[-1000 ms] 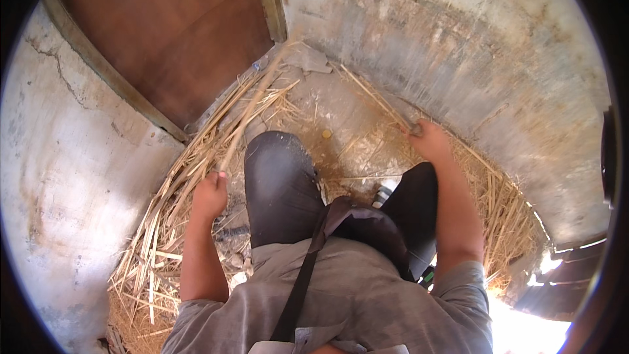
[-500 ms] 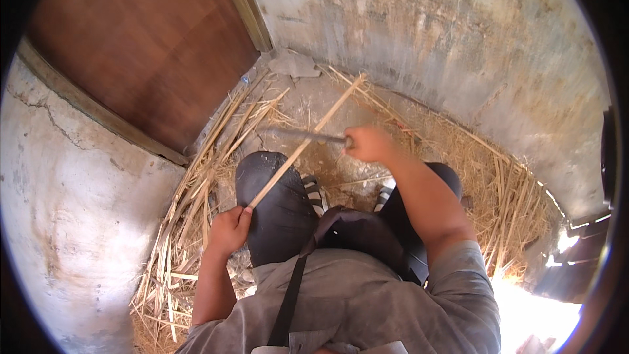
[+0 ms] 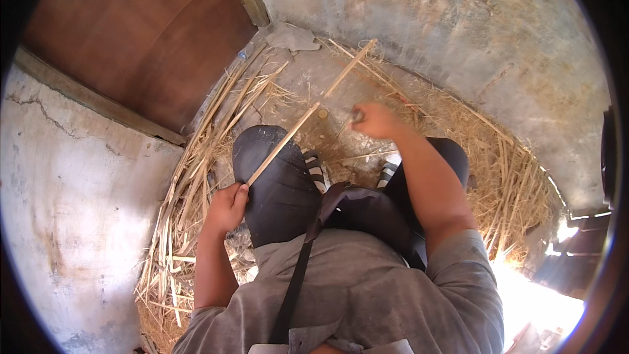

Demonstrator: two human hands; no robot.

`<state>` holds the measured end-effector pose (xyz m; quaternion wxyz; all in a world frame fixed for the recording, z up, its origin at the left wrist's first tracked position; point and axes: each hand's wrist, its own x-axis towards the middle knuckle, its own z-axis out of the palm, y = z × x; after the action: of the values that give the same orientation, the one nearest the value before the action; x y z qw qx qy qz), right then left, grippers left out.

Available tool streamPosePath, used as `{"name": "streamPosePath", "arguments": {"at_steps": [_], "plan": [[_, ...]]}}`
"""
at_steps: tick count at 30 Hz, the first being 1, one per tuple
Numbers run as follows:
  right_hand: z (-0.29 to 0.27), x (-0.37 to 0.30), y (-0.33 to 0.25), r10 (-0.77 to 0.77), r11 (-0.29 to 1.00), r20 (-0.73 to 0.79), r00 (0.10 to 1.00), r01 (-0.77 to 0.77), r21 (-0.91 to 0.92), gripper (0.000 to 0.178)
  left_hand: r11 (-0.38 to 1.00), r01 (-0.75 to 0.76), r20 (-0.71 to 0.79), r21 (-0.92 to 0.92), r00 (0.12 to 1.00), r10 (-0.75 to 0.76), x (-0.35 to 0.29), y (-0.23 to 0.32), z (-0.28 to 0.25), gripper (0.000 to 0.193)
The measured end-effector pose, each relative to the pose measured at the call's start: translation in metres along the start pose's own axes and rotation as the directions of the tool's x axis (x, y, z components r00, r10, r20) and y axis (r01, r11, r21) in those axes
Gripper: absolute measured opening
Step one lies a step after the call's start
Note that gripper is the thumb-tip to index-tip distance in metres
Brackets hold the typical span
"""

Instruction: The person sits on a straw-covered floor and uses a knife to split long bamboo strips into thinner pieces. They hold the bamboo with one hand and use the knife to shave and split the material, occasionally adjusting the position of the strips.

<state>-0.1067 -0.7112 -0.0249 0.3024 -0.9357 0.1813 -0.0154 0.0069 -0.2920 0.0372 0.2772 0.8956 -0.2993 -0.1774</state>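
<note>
1. Gripping the near end of the pale strip [image 3: 282, 146]: L hand [image 3: 228, 207], fist closed, thumb uppermost, just beside the L knee [image 3: 259, 141].
2. Pale strip, appearance: long, narrow, stiff, approx. straight; straw-yellow w/ lighter streaks; woody, bamboo-like. Upper section looks slightly broader than lower. Small node or break in outline nr. mid-length; cannot tell which. Far end cut blunt, a bit browner.
3. Pale strip, position: slants from L fist up & to R, passing in view across the L knee, then over the floor [image 3: 298, 85]; far end nr. foot of R-hand wall [image 3: 426, 26]. Contact w/ knee or floor: cannot tell.
4. R hand [image 3: 377, 122]: closed round a grey obj. [image 3: 357, 117], only its rounded end clearly seen; blurred, so rest of its form can't be made out. Held R of the pale strip, apart from it.
5. Floor betw. the legs: small yellow disc [image 3: 322, 114], just beside the strip's mid-part in view; striped sandals [image 3: 314, 167] on the feet.
6. Strip pile [image 3: 193, 187], L side: many similar lengths, loosely bundled, along the wall & door [image 3: 144, 39].
7. Straw heap [image 3: 508, 187], R side: finer, tangled, mixed w/ strips, at base of R-hand wall.
8. Flat grey slab [image 3: 293, 37]: nr. door corner, top of view.
</note>
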Motion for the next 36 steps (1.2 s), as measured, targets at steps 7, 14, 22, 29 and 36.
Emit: {"name": "streamPosePath", "arguments": {"at_steps": [7,14,22,29,36], "plan": [[0.002,-0.005,0.014,0.113,0.993,-0.034,0.993,-0.112,0.026,0.057,0.999,0.019,0.087,0.038,0.996,-0.022,0.009,-0.003,-0.006,0.049],[0.002,-0.008,-0.026,-0.112,0.991,0.163,0.98,0.122,-0.051,0.056,1.0,-0.027,0.063,-0.001,0.998,0.027,0.005,-0.007,-0.005,0.05],[-0.013,0.004,0.028,0.403,0.842,0.184,0.897,-0.442,0.309,0.06,0.989,-0.038,0.049,0.144,0.998,0.031,0.008,-0.003,-0.004,0.047],[-0.003,-0.01,-0.022,-0.103,0.993,0.212,0.972,0.112,-0.032,0.056,0.959,-0.109,-0.058,0.263,0.99,0.128,-0.003,0.003,0.0,0.044],[0.003,-0.007,-0.007,0.035,0.997,0.289,0.957,-0.054,0.058,0.06,0.958,-0.105,-0.056,0.268,0.991,0.125,0.003,0.007,0.005,0.043]]}}
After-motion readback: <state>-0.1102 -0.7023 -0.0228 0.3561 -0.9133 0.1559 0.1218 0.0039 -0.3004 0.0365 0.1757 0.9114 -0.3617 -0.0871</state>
